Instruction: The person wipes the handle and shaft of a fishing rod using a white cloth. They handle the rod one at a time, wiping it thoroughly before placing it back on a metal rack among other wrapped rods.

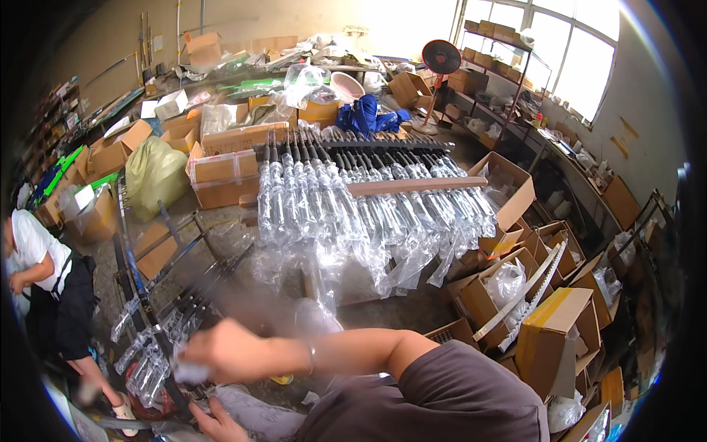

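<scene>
Right arm (361, 350): bent at the elbow (403, 342), the bare forearm (342, 352) running nearly level from right to left across the lower view, the wrist (303, 356) roughly in line. Right hand (230, 352): back uppermost, fingers (197, 350) curled, outline blurred; whether they close fully cannot be told. Left hand (219, 423): below the right and near it, partly cut off by the lower edge, fingers (218, 409) slightly parted, grip unclear
</scene>
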`<state>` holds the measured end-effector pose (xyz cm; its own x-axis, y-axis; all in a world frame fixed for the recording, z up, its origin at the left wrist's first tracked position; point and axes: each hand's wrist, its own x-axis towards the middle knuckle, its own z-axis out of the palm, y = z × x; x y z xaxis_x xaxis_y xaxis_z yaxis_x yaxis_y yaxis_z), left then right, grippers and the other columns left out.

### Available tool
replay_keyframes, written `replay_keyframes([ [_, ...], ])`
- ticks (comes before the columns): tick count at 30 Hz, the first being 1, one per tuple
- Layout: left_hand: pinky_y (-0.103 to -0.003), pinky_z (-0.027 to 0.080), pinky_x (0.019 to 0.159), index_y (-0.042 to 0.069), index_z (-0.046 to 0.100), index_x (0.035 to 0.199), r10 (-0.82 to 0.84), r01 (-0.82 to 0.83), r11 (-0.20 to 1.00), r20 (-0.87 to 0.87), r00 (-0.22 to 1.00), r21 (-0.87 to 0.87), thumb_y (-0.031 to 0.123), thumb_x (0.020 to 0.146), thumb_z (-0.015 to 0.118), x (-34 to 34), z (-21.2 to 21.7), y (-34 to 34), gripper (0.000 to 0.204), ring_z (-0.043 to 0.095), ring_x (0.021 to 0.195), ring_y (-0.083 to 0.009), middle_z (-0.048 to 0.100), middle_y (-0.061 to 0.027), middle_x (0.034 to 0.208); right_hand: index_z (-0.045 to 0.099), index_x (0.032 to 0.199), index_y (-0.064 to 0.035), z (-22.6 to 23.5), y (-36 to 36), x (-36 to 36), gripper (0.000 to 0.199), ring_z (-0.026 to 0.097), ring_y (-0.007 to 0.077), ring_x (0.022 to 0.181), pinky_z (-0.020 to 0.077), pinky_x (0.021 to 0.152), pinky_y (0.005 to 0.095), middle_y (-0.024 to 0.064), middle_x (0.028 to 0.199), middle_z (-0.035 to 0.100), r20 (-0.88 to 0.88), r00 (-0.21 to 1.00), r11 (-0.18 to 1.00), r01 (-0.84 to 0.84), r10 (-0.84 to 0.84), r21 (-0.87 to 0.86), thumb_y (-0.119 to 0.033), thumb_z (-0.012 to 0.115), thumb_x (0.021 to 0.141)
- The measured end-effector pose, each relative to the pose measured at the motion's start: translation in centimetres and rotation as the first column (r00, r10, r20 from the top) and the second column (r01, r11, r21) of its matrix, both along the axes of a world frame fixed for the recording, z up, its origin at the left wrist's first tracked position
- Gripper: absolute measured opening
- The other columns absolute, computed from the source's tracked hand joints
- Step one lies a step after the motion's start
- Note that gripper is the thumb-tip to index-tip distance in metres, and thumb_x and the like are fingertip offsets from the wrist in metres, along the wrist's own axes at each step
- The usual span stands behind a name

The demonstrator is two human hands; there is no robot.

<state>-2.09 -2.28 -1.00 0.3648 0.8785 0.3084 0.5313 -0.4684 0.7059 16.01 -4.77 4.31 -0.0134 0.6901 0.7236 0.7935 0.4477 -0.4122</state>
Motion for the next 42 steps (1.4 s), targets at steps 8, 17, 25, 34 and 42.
replay_keyframes([
  [8,-0.037,0.047,0.078,-0.007,0.058,0.103,0.057,-0.035,0.975,0.096,0.994,-0.218,0.021,0.088,0.062,-0.8,-0.2,0.1,0.032,0.060,0.084,-0.0305,0.063,-0.0217,0.096,0.063,0.087,-0.0018,-7.8,-3.1,1.2,0.049,0.054,0.0094,0.067,0.0416,0.057,0.0260,0.0031,0.075,0.061,-0.902,0.196,0.766,-0.479,-0.384,-0.430,-0.051,0.058,0.085],
  [17,-0.038,0.045,0.073,-0.006,0.050,0.109,-0.098,0.102,0.995,0.131,0.986,-0.019,0.016,0.088,0.056,-1.1,-4.1,0.9,0.030,0.055,0.077,-0.0279,0.059,-0.0174,0.090,0.059,0.105,-0.0036,-8.5,-2.9,2.8,0.029,0.057,0.0101,0.074,0.0450,0.064,0.0221,0.0031,0.084,0.060,-0.994,0.042,0.900,-0.422,-0.099,-0.108,-0.020,0.061,0.081],
  [25,-0.039,0.047,0.067,-0.005,0.060,0.091,-0.053,0.049,0.992,-0.030,0.998,-0.120,0.024,0.086,0.065,-0.9,-0.4,-0.2,0.030,0.059,0.070,-0.0306,0.063,-0.0202,0.079,0.055,0.084,-0.0075,-6.3,-2.3,2.9,0.020,0.054,0.0071,0.060,0.0442,0.053,0.0237,-0.0010,0.069,0.056,-0.998,-0.051,0.866,-0.499,-0.048,-0.016,-0.023,0.068,0.081],
  [34,-0.039,0.048,0.073,-0.005,0.059,0.100,-0.121,0.122,0.989,0.014,0.993,-0.085,0.022,0.087,0.063,0.2,0.6,-0.4,0.030,0.061,0.078,-0.0332,0.063,-0.0217,0.088,0.043,0.119,-0.0050,-3.9,-2.5,3.1,0.040,0.056,0.0134,0.074,0.0492,0.063,0.0287,0.0073,0.095,0.051,-0.992,0.119,0.941,-0.339,0.029,-0.013,-0.013,0.062,0.084],
  [42,-0.038,0.048,0.071,-0.002,0.060,0.105,-0.115,0.119,0.993,-0.118,0.986,0.024,0.025,0.086,0.064,0.9,0.6,-0.5,0.034,0.061,0.080,-0.0313,0.064,-0.0195,0.092,0.060,0.103,-0.0018,0.3,-1.1,1.5,0.034,0.052,0.0259,0.077,0.0466,0.055,0.0332,0.0128,0.088,0.045,0.238,0.957,0.981,0.185,-0.168,-0.052,-0.012,0.059,0.071],
])
